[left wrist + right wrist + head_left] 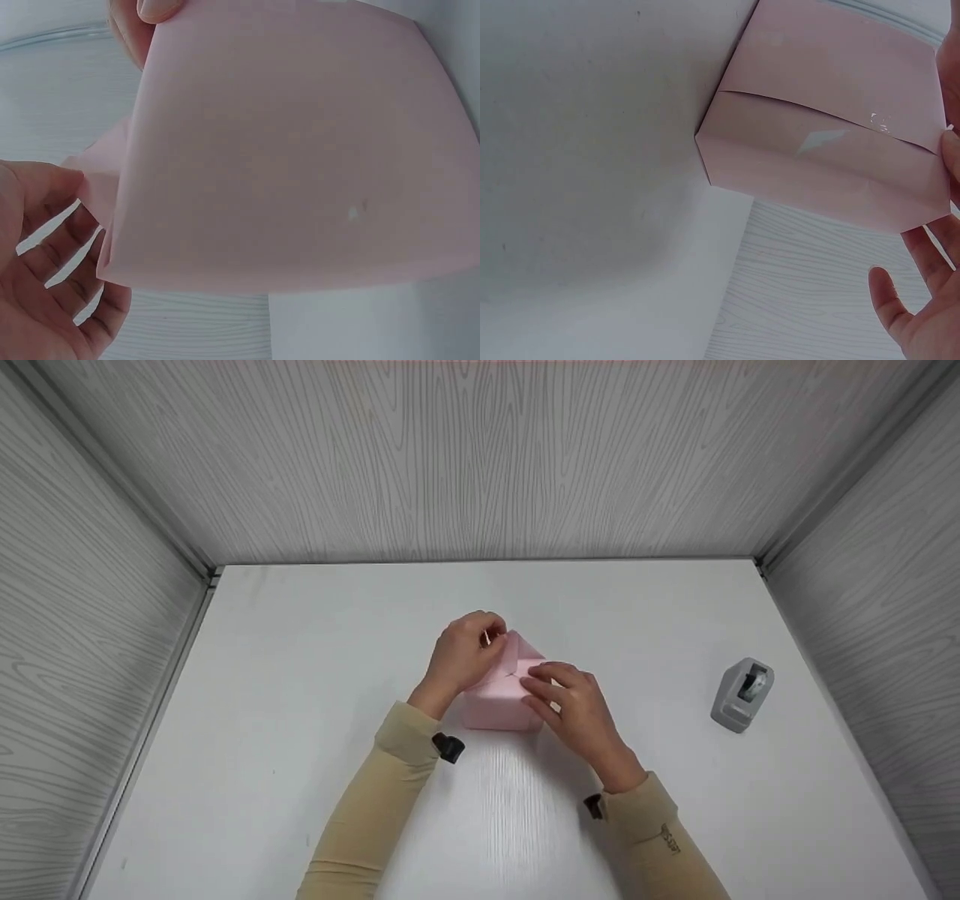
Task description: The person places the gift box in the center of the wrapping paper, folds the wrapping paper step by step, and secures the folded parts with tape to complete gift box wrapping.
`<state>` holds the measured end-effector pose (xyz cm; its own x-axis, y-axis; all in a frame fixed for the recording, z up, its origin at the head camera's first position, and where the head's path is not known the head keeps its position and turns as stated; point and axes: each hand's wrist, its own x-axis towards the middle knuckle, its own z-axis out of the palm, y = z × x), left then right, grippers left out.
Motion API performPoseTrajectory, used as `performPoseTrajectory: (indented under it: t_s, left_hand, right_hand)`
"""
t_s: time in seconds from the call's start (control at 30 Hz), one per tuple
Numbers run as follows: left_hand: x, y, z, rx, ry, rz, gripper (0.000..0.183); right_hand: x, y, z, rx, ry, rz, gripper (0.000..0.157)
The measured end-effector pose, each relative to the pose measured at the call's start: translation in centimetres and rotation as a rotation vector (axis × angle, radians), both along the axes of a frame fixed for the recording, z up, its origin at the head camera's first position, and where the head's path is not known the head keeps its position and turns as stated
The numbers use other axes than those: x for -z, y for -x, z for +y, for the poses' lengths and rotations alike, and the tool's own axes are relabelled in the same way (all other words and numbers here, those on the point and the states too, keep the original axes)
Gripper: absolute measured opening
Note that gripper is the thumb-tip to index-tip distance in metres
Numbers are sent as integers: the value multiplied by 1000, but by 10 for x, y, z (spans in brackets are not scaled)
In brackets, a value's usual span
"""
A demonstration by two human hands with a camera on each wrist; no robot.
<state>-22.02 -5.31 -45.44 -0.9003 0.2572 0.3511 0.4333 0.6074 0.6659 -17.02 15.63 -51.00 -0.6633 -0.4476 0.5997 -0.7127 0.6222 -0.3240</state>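
Observation:
A box wrapped in pink paper (501,714) sits on the table between both hands. With thumb and fingertips my left hand (466,651) pinches a folded paper flap (529,648) at the far end of the box; the left wrist view shows the same pinch beside the broad pink side (300,157). My right hand (581,706) rests extended fingertips on the top near the flap's base. In the right wrist view, an overlapping paper edge crosses the box (817,161), with a shiny clear patch (881,121) near that seam.
A grey tape dispenser (742,695) with a roll in it stands at the right of the white table (300,660). Grey wood-patterned panels (480,457) rise behind the table and along both sides. Each wrist carries a small black device (448,748).

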Motion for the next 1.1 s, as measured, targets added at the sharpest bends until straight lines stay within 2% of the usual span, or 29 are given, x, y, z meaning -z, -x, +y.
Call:
performPoseTrajectory:
  t_s: [0.4,0.57,0.8,1.0,1.1]
  left_hand:
    - [0,0,4,0,22,-36,11]
    - [-1,0,3,27,4,-41,10]
    - [1,-9,1,98,-22,-10,6]
    - [3,-17,-3,114,-32,43,6]
    - [6,-18,-11,102,-54,58,8]
  right_hand:
    - [0,0,0,6,-11,17,23]
    - [0,-1,0,11,-16,2,23]
    - [0,-4,-1,37,-44,24,24]
    - [0,-6,-1,43,-65,50,26]
    - [1,-5,-1,39,-66,46,27]
